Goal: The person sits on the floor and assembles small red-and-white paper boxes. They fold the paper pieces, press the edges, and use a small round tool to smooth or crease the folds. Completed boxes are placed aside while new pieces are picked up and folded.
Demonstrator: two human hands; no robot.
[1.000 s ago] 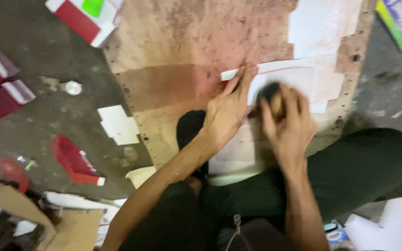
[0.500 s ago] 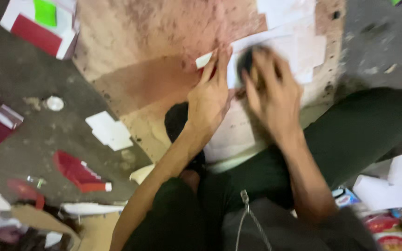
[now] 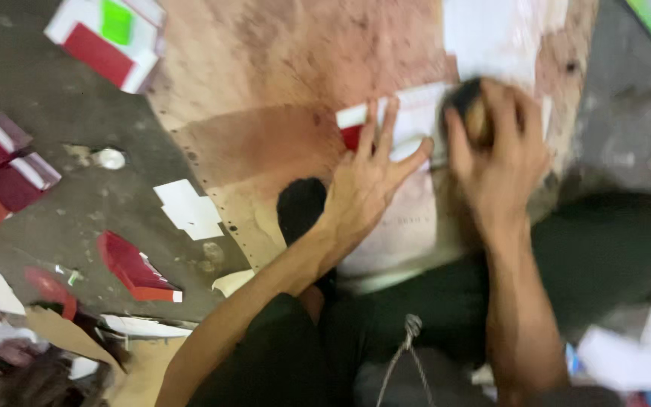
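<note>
My left hand (image 3: 371,177) lies flat with fingers spread on a white and red paper sheet (image 3: 404,124) that rests on a stained brown board (image 3: 265,83). Just to its right, my right hand (image 3: 495,154) is closed around a small dark round tool (image 3: 467,105) with a wooden part, pressed down on the white paper. Both forearms reach out over my dark trousers (image 3: 612,249), and I sit at the board's near edge. The picture is blurred, so the tool's exact kind is unclear.
On the grey floor to the left lie red and white folded boxes (image 3: 1,169), a red wedge-shaped piece (image 3: 133,267), white paper scraps (image 3: 188,209) and a red and white box with a green patch (image 3: 107,41). More white sheets (image 3: 491,34) lie on the board's far side.
My right hand with the tool has moved across the white paper, rubbing over it. My left hand stays flat on the sheet, and a red part of the sheet now shows beneath its fingers.
</note>
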